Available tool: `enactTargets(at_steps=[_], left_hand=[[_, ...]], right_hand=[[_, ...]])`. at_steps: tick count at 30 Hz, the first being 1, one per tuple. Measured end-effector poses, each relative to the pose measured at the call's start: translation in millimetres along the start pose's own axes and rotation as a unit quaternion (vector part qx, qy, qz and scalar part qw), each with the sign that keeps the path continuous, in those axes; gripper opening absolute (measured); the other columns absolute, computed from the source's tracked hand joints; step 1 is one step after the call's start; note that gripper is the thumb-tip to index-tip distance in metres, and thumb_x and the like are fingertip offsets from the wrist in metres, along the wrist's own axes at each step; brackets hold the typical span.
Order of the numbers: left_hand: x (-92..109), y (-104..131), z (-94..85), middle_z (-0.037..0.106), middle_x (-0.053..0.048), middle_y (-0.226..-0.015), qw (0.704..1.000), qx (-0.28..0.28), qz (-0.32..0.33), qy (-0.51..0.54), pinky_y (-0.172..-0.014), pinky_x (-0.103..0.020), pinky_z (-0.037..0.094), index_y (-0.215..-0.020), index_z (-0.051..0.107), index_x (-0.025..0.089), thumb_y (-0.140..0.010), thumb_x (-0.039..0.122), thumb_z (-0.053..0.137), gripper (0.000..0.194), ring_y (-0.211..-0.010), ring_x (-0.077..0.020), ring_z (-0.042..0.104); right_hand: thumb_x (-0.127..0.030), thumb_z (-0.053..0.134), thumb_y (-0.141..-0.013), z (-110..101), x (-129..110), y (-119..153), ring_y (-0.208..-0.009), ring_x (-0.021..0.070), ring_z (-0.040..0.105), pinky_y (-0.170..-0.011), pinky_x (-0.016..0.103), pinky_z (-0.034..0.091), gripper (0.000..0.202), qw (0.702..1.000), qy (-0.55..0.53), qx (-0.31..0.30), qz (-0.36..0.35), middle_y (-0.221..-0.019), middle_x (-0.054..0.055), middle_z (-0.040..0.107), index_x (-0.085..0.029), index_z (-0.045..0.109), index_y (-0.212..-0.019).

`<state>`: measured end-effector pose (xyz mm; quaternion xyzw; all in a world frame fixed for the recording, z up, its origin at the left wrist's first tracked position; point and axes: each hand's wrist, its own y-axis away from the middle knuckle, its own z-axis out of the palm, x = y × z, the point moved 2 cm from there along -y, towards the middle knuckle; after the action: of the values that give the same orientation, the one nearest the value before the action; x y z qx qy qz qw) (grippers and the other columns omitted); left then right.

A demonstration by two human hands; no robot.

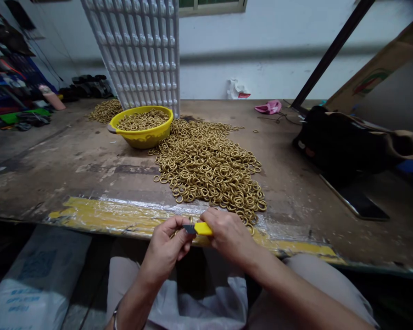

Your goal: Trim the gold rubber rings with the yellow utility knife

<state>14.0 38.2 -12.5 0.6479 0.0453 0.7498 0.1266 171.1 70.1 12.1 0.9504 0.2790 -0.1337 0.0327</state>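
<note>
My right hand [227, 231] is closed around a yellow-handled cutter [203, 228], whose dark blade points left. The blade tip meets the fingers of my left hand [167, 245], which pinch a brass ring [191, 220] just over the table's front edge. Part of that ring is hidden by the fingers and blade. Beyond both hands, a large heap of brass rings [209, 165] spreads over the table. At the heap's back left, a yellow basin [142, 137] holds more rings.
On the brown table [89, 169], a smaller ring pile [105, 111] lies behind the basin, near a leaning clear ribbed panel [144, 55]. To the right are a phone [361, 201], a black bag [337, 142] and a pink item [269, 107]. Yellow tape [106, 215] covers the front edge.
</note>
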Motion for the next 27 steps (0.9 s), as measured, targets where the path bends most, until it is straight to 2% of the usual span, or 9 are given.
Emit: enactTargets(at_steps=[5, 7, 9, 11, 15, 18, 21, 24, 27], left_hand=[[4.8, 5.1, -5.2, 0.047, 0.005, -0.051, 0.999, -0.016, 0.001, -0.03, -0.039, -0.014, 0.026, -0.078, 0.055, 0.016, -0.083, 0.033, 0.061, 0.018, -0.043, -0.0043, 0.036], [7.1, 11.5, -6.4, 0.049, 0.004, -0.056, 0.999, -0.037, 0.009, -0.019, -0.039, -0.014, 0.026, -0.076, 0.054, 0.016, -0.082, 0.027, 0.061, 0.014, -0.044, -0.0043, 0.038], [8.6, 19.2, -5.2, 0.051, 0.003, -0.062, 0.996, -0.085, 0.017, 0.011, -0.039, -0.015, 0.026, -0.073, 0.053, 0.016, -0.08, 0.023, 0.063, 0.014, -0.045, -0.0042, 0.04], [7.5, 24.6, -2.8, 0.052, 0.002, -0.064, 0.99, -0.13, 0.0, 0.048, -0.039, -0.015, 0.025, -0.074, 0.051, 0.016, -0.08, 0.024, 0.063, 0.015, -0.044, -0.0039, 0.04], [0.5, 21.7, -0.7, 0.049, 0.004, -0.06, 0.983, -0.138, -0.046, 0.108, -0.036, -0.012, 0.02, -0.084, 0.049, 0.019, -0.081, 0.03, 0.064, 0.019, -0.042, -0.0028, 0.034], [-3.8, 15.1, -2.7, 0.048, 0.005, -0.059, 0.975, -0.139, -0.035, 0.17, -0.034, -0.012, 0.018, -0.096, 0.048, 0.02, -0.08, 0.031, 0.066, 0.026, -0.04, -0.003, 0.03], [-8.7, 11.4, -5.6, 0.047, 0.003, -0.062, 0.95, -0.154, -0.058, 0.264, -0.033, -0.012, 0.02, -0.102, 0.052, 0.018, -0.08, 0.035, 0.064, 0.03, -0.042, -0.0037, 0.032], [-13.7, 9.0, -5.0, 0.046, 0.002, -0.063, 0.917, -0.17, -0.1, 0.348, -0.032, -0.011, 0.02, -0.091, 0.056, 0.016, -0.082, 0.039, 0.06, 0.025, -0.042, -0.0035, 0.034], [-16.6, 4.3, -0.6, 0.05, 0.001, -0.065, 0.903, -0.159, -0.124, 0.38, -0.03, -0.01, 0.018, -0.076, 0.054, 0.015, -0.082, 0.039, 0.061, 0.025, -0.04, -0.0023, 0.036]], right_hand=[[-0.012, 0.043, -0.087, -1.3, 0.9, -6.0, -0.072, 0.0174, 0.06, -0.058, 0.026, 0.034, 0.016, 0.998, 0.053, -0.004, 0.02, -0.088, 0.006, 0.065, -0.018, 0.057, -0.09], [-0.01, 0.04, -0.087, -4.0, 11.4, -9.9, -0.07, 0.018, 0.06, -0.057, 0.026, 0.034, 0.019, 0.994, 0.084, -0.008, 0.072, -0.086, 0.007, 0.066, -0.018, 0.057, -0.09], [-0.008, 0.04, -0.086, -8.3, 28.3, -13.1, -0.069, 0.0187, 0.06, -0.057, 0.027, 0.033, 0.021, 0.983, 0.112, -0.001, 0.144, -0.083, 0.008, 0.066, -0.017, 0.058, -0.09], [-0.01, 0.043, -0.085, -13.3, 44.5, -15.4, -0.075, 0.0188, 0.061, -0.061, 0.027, 0.034, 0.018, 0.977, 0.116, 0.029, 0.178, -0.086, 0.008, 0.066, -0.017, 0.058, -0.091], [-0.014, 0.048, -0.084, -14.5, 57.7, -20.8, -0.082, 0.0165, 0.059, -0.063, 0.025, 0.034, 0.013, 0.982, 0.11, 0.057, 0.142, -0.092, 0.005, 0.063, -0.019, 0.06, -0.087], [-0.012, 0.046, -0.084, -7.9, 54.9, -25.9, -0.077, 0.0164, 0.06, -0.06, 0.026, 0.034, 0.017, 0.98, 0.149, 0.038, 0.126, -0.092, 0.005, 0.06, -0.019, 0.061, -0.089], [-0.01, 0.043, -0.085, -1.4, 51.9, -29.9, -0.073, 0.0166, 0.06, -0.06, 0.026, 0.035, 0.021, 0.976, 0.176, 0.008, 0.127, -0.091, 0.007, 0.06, -0.018, 0.062, -0.09], [-0.008, 0.042, -0.084, -0.2, 52.2, -29.8, -0.074, 0.0164, 0.06, -0.061, 0.026, 0.036, 0.021, 0.977, 0.171, 0.0, 0.127, -0.09, 0.008, 0.061, -0.016, 0.062, -0.087], [-0.009, 0.048, -0.079, -6.1, 54.5, -24.8, -0.073, 0.0167, 0.057, -0.061, 0.026, 0.035, 0.014, 0.982, 0.116, 0.044, 0.142, -0.085, 0.007, 0.061, -0.016, 0.06, -0.082]])
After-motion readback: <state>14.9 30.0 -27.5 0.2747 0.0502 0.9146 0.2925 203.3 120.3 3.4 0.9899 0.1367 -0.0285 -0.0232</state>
